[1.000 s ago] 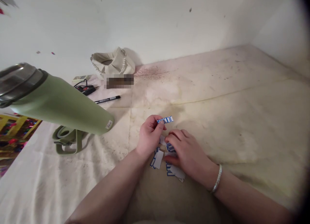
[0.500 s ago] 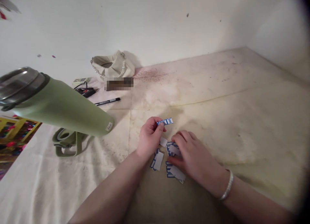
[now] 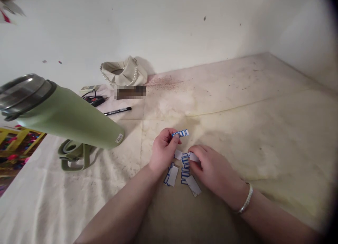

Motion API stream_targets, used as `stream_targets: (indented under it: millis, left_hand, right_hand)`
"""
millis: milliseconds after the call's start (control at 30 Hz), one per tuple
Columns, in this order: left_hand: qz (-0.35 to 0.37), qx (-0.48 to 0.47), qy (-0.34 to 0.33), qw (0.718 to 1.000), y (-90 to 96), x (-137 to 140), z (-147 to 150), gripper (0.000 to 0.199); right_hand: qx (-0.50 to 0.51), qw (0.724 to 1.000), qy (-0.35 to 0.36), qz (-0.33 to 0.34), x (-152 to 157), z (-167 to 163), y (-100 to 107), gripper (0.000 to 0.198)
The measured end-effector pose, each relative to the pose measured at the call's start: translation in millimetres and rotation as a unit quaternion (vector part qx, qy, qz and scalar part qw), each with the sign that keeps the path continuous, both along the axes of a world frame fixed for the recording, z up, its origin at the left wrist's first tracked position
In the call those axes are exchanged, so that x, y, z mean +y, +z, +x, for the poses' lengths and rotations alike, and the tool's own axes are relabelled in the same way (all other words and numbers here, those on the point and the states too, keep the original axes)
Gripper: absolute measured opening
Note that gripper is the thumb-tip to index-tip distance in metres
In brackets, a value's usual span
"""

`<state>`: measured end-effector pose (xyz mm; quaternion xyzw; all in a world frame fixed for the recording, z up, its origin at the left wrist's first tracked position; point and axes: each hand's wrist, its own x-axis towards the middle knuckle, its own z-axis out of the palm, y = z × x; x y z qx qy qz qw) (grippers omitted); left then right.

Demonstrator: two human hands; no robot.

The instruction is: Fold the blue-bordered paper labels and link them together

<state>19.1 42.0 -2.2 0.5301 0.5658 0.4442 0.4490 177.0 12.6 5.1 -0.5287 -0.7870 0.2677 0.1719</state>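
Note:
My left hand point(image 3: 166, 147) is closed in a pinch on a small blue-and-white strip point(image 3: 182, 133), whose right end sticks out past the thumb. To the right, my right hand point(image 3: 215, 170), with a pale bracelet at the wrist, has thumb and forefinger closed about a small white slip point(image 3: 194, 156). Beneath the fingers lie blue-outlined pieces point(image 3: 185, 170), close together in a column. A white slip point(image 3: 194, 185) lies at their lower end. Another white slip point(image 3: 173, 175) partly covers a blue-outlined piece to the left. A smaller white slip point(image 3: 178, 154) shows beside my left hand.
On the left are a large green bottle point(image 3: 71, 112) and a coiled green strap point(image 3: 74, 154). A pen point(image 3: 118, 111), a black cable point(image 3: 96, 100) and a cream handbag point(image 3: 124, 70) are farther back on the cloth-covered table point(image 3: 232, 107), near the wall.
My right thumb and forefinger have drawn closer together about a white slip. The lower blue-outlined piece has shifted up against the others, its white slip turning slightly. My left hand keeps its hold.

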Motion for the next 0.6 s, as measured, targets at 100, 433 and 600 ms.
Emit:
stream_targets:
  millis: [100,433,600]
  left_hand:
    - [0.004,0.008,0.002,1.000,-1.0,0.2,-0.1,0.012]
    - [-0.004,0.000,0.001,1.000,-2.5,-0.5,-0.5,0.011]
    - [-0.008,-0.002,0.003,1.000,-1.9,-0.6,0.1,0.012]
  right_hand:
    - [0.044,0.999,-0.016,-0.009,1.4,0.8,-1.3,0.015]
    - [0.122,0.992,-0.022,-0.026,5.0,1.9,-4.1,0.033]
    - [0.143,0.988,-0.057,0.013,2.9,1.5,-1.2,0.037]
